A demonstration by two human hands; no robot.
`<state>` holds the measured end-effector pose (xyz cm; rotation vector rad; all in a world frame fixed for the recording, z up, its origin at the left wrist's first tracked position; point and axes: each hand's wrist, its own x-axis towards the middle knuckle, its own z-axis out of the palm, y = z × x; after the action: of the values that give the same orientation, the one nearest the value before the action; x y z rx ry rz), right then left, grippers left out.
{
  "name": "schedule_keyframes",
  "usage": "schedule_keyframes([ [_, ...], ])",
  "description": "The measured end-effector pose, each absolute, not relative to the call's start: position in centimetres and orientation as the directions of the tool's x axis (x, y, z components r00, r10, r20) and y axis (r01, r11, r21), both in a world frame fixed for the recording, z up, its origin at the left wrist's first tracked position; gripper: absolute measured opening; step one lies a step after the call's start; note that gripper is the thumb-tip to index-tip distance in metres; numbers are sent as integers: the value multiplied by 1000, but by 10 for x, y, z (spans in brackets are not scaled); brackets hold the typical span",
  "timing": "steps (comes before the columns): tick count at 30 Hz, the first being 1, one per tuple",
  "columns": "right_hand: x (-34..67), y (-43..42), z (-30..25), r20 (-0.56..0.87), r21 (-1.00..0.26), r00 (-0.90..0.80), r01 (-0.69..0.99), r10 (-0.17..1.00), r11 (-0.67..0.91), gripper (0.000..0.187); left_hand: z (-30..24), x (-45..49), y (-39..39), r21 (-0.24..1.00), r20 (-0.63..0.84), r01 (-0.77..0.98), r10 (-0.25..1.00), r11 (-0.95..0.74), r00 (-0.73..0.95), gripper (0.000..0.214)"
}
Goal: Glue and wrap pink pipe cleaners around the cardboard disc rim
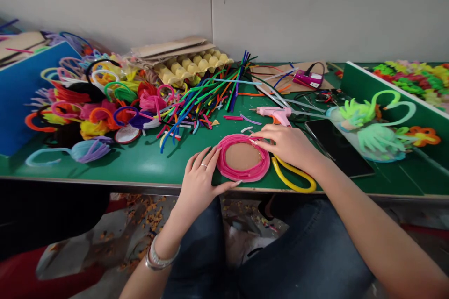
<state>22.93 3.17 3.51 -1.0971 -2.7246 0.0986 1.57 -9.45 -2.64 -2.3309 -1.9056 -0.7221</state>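
Note:
A round cardboard disc (pixel 242 156) lies on the green table, with pink pipe cleaner (pixel 261 168) coiled around its rim. My left hand (pixel 201 173) grips the disc's left side, fingers at the upper edge and thumb along the bottom. At the upper right of the rim, the fingers of my right hand (pixel 280 142) are pressed together on the pink pipe cleaner; the fingertips are partly hidden. A yellow loop (pixel 294 177), perhaps scissor handles, sticks out under my right wrist. Just beyond that hand lies a pink glue gun (pixel 277 113).
Loose pipe cleaners (pixel 206 93) and a pile of colourful pipe-cleaner swans (pixel 105 98) spread to the left, before a yellow egg tray (pixel 192 66). On the right are a black phone (pixel 338 147), green swans (pixel 380 138) and a green divider (pixel 386 88). A blue board (pixel 35 93) stands far left.

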Motion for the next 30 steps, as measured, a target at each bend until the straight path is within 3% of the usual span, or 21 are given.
schedule_keyframes([
  [9,225,29,36,178,-110,-755,622,631,776,25,-23,31,-98,229,477,960,878,-161,34,66],
  [14,226,32,32,185,-126,-744,629,642,767,24,-8,23,-84,233,465,964,885,-132,9,46],
  [17,227,32,31,169,-119,-739,642,653,757,24,1,15,-69,178,432,962,895,-208,114,32],
  [21,227,33,30,168,-96,-739,647,653,757,24,5,10,-52,104,377,920,871,-378,315,29],
  [30,227,31,31,195,-104,-742,635,642,765,25,-8,10,-42,65,365,924,870,-378,330,36],
])
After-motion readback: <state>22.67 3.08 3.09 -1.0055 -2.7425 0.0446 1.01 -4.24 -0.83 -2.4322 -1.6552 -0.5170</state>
